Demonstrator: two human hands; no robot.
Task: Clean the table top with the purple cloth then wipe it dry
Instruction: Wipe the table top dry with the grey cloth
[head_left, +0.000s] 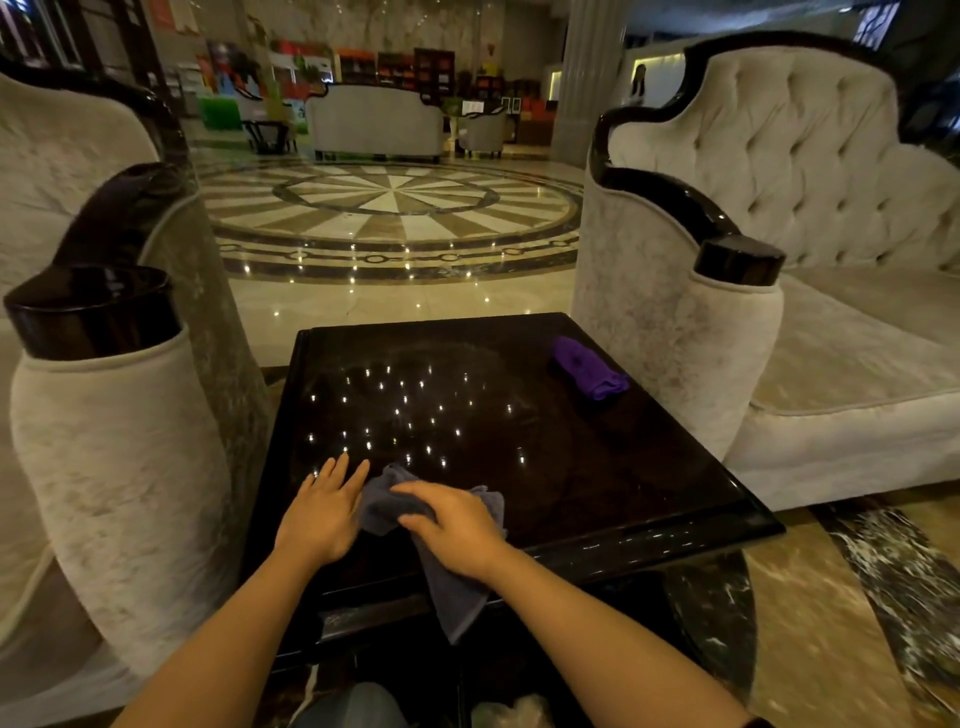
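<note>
A glossy dark square table (571, 467) stands in front of me and mirrors many small ceiling lights. The purple cloth (587, 368) lies bunched near its far right corner, untouched by either hand. A grey-blue cloth (452, 587) sits at the near edge, one end hanging over the front. My right hand (452, 525) presses on the grey-blue cloth with fingers curled over it. My left hand (326, 512) rests flat on the table beside the cloth's left edge, fingers spread, its fingertips close to the fabric.
A pale upholstered armchair (119, 467) with dark wood arm caps flanks the table on the left. A tufted pale sofa (810, 291) stands on the right, close to the table's edge. A polished patterned marble floor (395, 208) stretches beyond.
</note>
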